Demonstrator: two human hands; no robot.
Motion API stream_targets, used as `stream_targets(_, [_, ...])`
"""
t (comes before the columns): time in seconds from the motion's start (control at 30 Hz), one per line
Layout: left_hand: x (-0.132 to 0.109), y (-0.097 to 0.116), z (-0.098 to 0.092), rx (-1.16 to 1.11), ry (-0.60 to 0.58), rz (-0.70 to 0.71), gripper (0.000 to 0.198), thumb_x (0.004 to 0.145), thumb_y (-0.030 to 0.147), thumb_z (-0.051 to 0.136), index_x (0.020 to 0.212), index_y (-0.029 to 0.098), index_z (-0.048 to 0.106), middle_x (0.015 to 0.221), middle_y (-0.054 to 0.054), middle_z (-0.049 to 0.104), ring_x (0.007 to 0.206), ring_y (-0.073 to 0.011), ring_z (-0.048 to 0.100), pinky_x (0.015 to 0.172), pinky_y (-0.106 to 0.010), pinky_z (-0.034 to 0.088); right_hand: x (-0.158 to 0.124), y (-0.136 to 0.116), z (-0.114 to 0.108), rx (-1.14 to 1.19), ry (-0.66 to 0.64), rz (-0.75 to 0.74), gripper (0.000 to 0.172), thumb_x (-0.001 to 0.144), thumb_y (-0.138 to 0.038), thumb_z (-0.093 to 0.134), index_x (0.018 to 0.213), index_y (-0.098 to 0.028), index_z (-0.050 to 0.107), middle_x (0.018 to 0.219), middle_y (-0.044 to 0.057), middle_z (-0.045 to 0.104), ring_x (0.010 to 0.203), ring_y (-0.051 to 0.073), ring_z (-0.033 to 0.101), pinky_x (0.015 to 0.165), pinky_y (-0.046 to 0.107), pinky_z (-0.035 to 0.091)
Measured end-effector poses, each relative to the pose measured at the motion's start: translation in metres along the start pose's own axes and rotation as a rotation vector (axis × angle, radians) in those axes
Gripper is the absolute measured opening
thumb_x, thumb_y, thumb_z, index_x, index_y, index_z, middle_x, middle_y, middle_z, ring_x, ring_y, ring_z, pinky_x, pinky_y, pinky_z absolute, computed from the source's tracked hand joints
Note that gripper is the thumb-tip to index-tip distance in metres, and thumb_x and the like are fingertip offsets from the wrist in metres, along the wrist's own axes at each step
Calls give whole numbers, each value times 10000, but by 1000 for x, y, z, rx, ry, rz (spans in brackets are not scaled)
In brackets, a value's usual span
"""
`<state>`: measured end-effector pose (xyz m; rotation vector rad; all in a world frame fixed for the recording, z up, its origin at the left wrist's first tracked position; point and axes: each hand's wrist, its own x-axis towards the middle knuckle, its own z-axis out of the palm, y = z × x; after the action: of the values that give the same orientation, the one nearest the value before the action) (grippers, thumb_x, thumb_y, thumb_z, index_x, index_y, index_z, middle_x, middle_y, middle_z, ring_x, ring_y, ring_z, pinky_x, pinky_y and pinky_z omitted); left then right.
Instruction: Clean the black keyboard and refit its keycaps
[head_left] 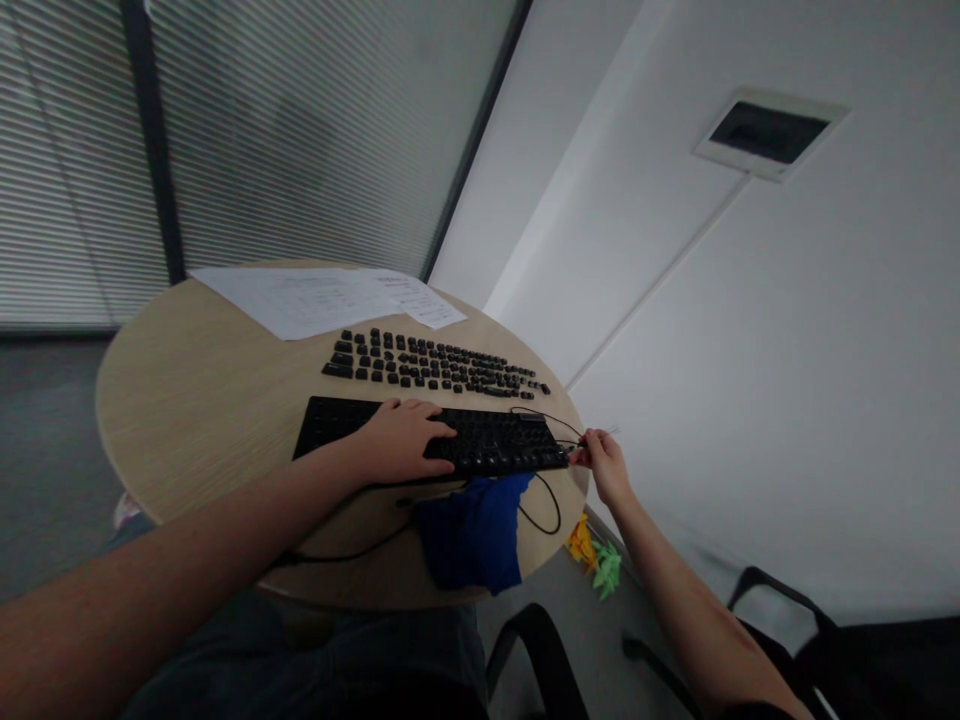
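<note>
A black keyboard lies near the right edge of a round wooden table. My left hand rests flat on the keyboard's middle, fingers stretched out over it. My right hand is at the keyboard's right end, fingers pinched on a thin light stick-like tool whose tip meets the keyboard's corner. Rows of loose black keycaps lie laid out on the table just behind the keyboard. A blue cloth hangs over the table's front edge below the keyboard.
The keyboard's black cable loops across the table front. White paper sheets lie at the far side. Orange and green paper pieces are on the floor. Black chair parts stand near my knees. A white wall is at right, blinds behind.
</note>
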<state>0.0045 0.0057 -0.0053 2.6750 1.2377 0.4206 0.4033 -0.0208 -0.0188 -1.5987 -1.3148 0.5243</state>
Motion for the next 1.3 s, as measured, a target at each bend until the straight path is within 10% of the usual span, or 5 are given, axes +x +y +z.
stream_targets(0.27, [0, 1, -2, 22, -16, -10, 601, 817, 706, 612, 1304, 362, 688, 1451, -127, 594, 1336, -394, 511, 1098, -579, 329, -3, -6, -3, -277, 16, -152, 639, 815, -882, 450, 836, -250, 543, 603, 50, 679, 593, 249, 678, 633, 358, 545])
stream_targets(0.6, [1, 3, -4, 30, -44, -11, 613, 826, 696, 608, 1323, 346, 682, 1471, -142, 573, 1343, -414, 508, 1101, -610, 332, 16, -28, -28, 80, 185, -179, 524, 845, -774, 554, 861, -255, 488, 488, -72, 506, 437, 165, 537, 538, 335, 559])
stream_targets(0.77, [1, 0, -3, 43, -41, -7, 634, 838, 702, 597, 1347, 331, 665, 1483, -165, 561, 1353, -402, 509, 1108, -615, 326, 16, -51, -40, 35, 46, -213, 523, 829, -763, 594, 855, -249, 502, 502, -59, 510, 473, 161, 548, 551, 325, 551])
stream_targets(0.97, [-7, 4, -8, 28, -23, 28, 638, 866, 646, 626, 1375, 262, 635, 1506, -189, 540, 1375, -393, 504, 1145, -618, 307, -18, -72, 2, 39, -130, -376, 438, 924, -670, 542, 812, -247, 531, 593, 0, 600, 582, 182, 590, 617, 323, 515])
stream_targets(1.3, [-11, 11, -21, -87, 404, 160, 426, 942, 326, 648, 1332, 162, 600, 1302, -131, 692, 1214, -273, 632, 1078, -435, 489, -54, -118, 123, 181, -262, -705, 190, 1020, -322, 500, 903, -231, 618, 744, 12, 669, 723, 173, 663, 709, 304, 519])
